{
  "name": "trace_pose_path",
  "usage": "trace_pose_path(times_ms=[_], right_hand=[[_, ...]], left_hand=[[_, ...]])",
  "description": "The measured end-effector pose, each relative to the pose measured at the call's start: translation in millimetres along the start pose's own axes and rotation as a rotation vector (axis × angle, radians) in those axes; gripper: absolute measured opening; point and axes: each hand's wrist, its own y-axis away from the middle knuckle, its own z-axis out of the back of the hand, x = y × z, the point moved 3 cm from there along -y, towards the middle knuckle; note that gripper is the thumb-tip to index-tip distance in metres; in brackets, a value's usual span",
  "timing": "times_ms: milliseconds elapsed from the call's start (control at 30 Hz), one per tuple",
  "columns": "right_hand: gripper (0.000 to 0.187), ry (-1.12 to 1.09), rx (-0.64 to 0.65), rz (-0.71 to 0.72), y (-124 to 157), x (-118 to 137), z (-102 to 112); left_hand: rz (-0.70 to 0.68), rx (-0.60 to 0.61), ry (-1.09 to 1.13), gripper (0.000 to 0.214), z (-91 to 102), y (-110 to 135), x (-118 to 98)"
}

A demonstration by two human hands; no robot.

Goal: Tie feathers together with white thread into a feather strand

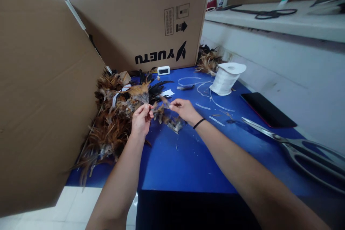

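Observation:
My left hand (pixel 142 119) is closed in a pinch around the base of a fan-shaped bunch of tan feathers (pixel 140 91), their tips pointing away from me. Just to its right, my right hand (pixel 184 110) pinches a small brownish feather (pixel 165 102), which looks blurred. Below and between the hands, a loose clump of grey-brown feathers (pixel 172 124) lies on the blue table (pixel 183 165). Left of my left hand is a big heap of brown and black feathers (pixel 107 133), with a white strip (pixel 116 97) across it.
Cardboard panels (pixel 129 21) enclose the left and back. To the right are a white spool (pixel 226 79), clear strips (pixel 202 106), a black phone (pixel 268 109) and large scissors (pixel 285 143). A small digital timer (pixel 163 70) stands at the back. More scissors (pixel 275 13) lie on a ledge.

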Motion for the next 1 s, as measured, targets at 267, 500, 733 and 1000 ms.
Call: trace_pose_path(times_ms=[267, 500, 733, 1000], right_hand=[[0.028, -0.77, 0.004, -0.197, 26.2, 16.4, 24.3], [0.028, -0.802, 0.045, -0.141, 32.4, 21.1, 18.3], [0.026, -0.77, 0.09, -0.108, 36.5, 25.7, 14.6], [0.016, -0.785, 0.065, -0.097, 36.2, 26.1, 13.6]], left_hand=[[0.175, 0.345, -0.155, 0.018, -17.6, 15.8, 19.6], [0.217, 0.488, -0.333, 0.024, -24.5, 24.8, 21.5], [0.199, 0.474, -0.334, 0.023, -25.8, 25.0, 20.8], [0.224, 0.487, -0.342, 0.022, -26.7, 26.1, 20.8]])
